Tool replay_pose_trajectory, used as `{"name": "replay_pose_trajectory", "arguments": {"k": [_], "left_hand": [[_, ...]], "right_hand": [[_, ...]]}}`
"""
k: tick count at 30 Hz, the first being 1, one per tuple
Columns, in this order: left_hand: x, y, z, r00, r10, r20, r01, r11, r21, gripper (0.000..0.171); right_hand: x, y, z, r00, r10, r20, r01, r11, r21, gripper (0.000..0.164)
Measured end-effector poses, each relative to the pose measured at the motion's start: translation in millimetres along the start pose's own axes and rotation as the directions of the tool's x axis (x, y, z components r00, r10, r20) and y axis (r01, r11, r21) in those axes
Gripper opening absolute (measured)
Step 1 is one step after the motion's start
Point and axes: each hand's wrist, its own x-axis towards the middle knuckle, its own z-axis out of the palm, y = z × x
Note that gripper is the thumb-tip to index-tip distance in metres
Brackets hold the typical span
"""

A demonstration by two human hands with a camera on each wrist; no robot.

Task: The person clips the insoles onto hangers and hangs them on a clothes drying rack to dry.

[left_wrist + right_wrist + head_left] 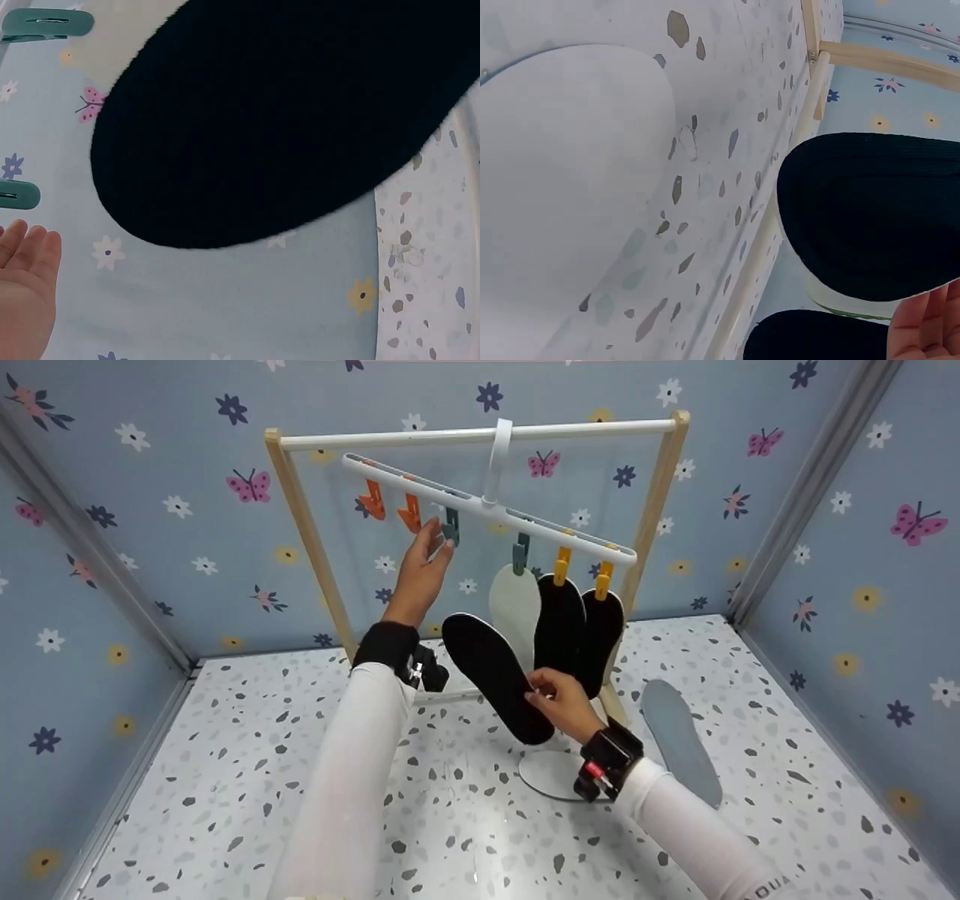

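My right hand (562, 701) pinches the edge of a black insole (491, 675) and holds it tilted below the hanger. In the right wrist view its fingers (934, 322) show at the insole's edge. Up at the white clip hanger (427, 491), my left hand (424, 574) has its fingertips right by a green clip (451, 526), which grips no insole. The left wrist view shows that hand's fingers (30, 259) fairly straight, below the clip (19, 195). To the right, a second green clip (520, 556) holds a pale insole (514, 604).
Two yellow clips (561, 568) hold black insoles (560, 622) at the hanger's lower right end. Orange clips (373, 502) hang at its raised left end. The hanger hooks over a wood-and-white rack (322, 547). A grey insole (679, 742) and a white round-ended piece (547, 776) lie on the speckled table.
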Motion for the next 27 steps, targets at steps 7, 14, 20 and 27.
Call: {"name": "replay_pose_trajectory", "arguments": {"k": [7, 14, 20, 27], "left_hand": [[3.6, 4.0, -2.1, 0.999, 0.045, -0.012, -0.046, 0.994, -0.103, 0.052], [-2.0, 22.5, -0.9, 0.997, 0.07, -0.024, -0.074, 0.976, -0.207, 0.051], [-1.9, 26.5, 2.4, 0.995, 0.09, -0.038, -0.096, 0.977, -0.19, 0.048], [8.8, 15.4, 4.8, 0.991, 0.112, -0.078, -0.122, 0.983, -0.138, 0.041]], "right_hand": [[-3, 5, 10, 0.999, 0.013, 0.034, -0.013, 1.0, 0.014, 0.012], [-2, 3, 12, 1.0, 0.024, -0.002, -0.024, 0.998, 0.064, 0.013], [2, 1, 15, 0.997, 0.041, -0.065, -0.034, 0.993, 0.112, 0.015], [-3, -27, 12, 0.996, 0.064, -0.07, -0.053, 0.989, 0.14, 0.014]]}}
